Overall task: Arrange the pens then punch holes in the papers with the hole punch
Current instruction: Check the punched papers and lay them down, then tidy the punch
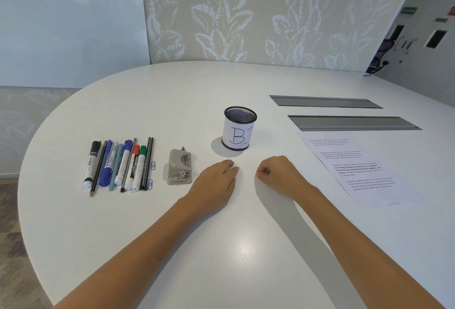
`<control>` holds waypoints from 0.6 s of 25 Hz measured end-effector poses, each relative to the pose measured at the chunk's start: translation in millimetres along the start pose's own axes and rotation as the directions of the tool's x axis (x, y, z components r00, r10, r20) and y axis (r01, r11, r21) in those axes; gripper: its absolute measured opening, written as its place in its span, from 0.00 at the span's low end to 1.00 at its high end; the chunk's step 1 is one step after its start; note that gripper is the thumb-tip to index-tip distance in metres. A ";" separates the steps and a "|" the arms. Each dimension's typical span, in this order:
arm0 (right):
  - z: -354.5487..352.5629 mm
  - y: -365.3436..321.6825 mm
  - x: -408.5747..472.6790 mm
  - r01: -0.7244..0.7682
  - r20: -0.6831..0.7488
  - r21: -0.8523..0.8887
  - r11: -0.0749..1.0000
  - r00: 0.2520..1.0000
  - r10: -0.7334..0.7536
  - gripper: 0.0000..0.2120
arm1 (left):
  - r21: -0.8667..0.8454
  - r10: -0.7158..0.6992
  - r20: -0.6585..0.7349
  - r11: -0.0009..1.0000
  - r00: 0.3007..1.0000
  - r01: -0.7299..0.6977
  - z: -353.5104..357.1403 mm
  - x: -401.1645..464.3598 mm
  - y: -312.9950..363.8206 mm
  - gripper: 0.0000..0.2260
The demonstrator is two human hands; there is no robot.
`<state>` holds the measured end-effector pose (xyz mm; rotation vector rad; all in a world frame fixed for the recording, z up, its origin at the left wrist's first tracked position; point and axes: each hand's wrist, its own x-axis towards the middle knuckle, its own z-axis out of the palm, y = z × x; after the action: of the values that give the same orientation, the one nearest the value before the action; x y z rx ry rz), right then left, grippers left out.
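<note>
both hands idle on table: left hand loosely curled, right hand fisted, neither holding anything. pens lie far left, cup centre, hole punch between, papers right. risk: round pens roll when grabbed, light cup tips.

The pens lie flat in a tight side-by-side row at the table's left: black, blue, teal, red and green markers among slim pencils. Just right of them sits the punch, grey, lying flat. The cup, black mesh with a white "BI" label, stands upright. The papers, printed, lie flat at far right.
</note>
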<state>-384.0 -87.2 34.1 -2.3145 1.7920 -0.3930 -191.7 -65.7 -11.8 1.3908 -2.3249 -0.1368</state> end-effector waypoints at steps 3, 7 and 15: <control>0.8 -2.1 4.0 -0.015 0.039 -0.037 0.999 0.999 0.017 0.09 | 0.000 -0.001 0.002 1.000 1.000 0.001 -1.7 -0.7 1.2 0.26; 2.0 -1.5 3.0 -0.027 0.041 -0.018 0.999 0.999 0.027 0.07 | -0.004 -0.001 -0.003 1.000 1.000 0.001 -2.3 -1.6 1.6 0.28; -10.9 6.5 3.6 -0.151 -0.122 0.314 0.937 0.973 0.198 0.03 | -0.022 0.003 -0.001 1.000 1.000 -0.003 -4.0 -1.1 1.2 0.27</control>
<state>-392.6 -92.2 42.7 -1.9453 1.8367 -0.7731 -190.6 -63.7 -8.2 1.3764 -2.3175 -0.1600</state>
